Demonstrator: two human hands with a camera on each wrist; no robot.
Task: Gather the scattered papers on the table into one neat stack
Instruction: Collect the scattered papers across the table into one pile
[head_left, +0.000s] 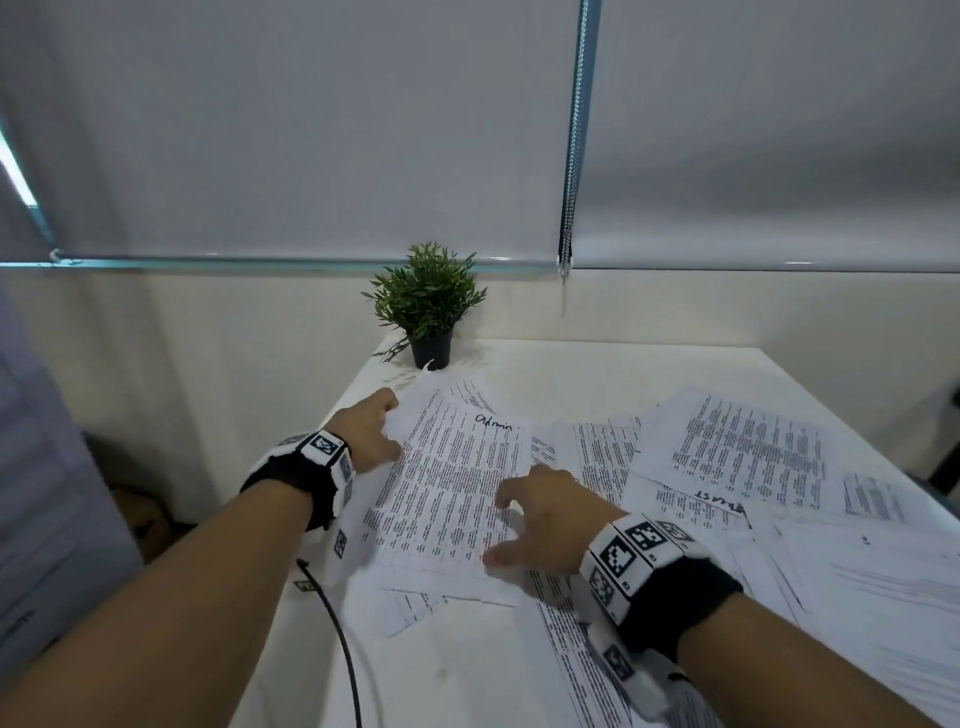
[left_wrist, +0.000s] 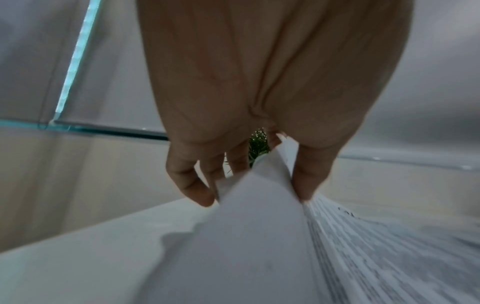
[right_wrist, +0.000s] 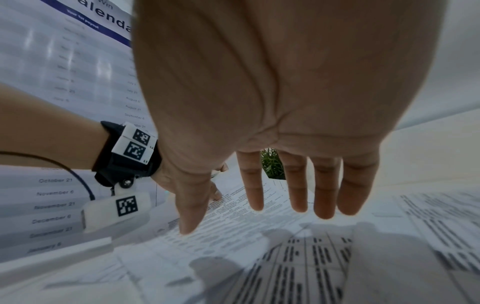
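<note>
The papers (head_left: 717, 467) are spread over the worktop (head_left: 571, 364). The "Admin" sheet's (head_left: 457, 483) left edge is pinched between thumb and fingers (left_wrist: 192, 185) of the left hand (head_left: 371, 436). The right hand (head_left: 540, 514) is held over it, fingers (right_wrist: 298, 191) released and spread.

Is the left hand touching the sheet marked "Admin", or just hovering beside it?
Touching. In the left wrist view the left hand pinches the lifted edge of the Admin sheet between thumb and fingers.
</note>
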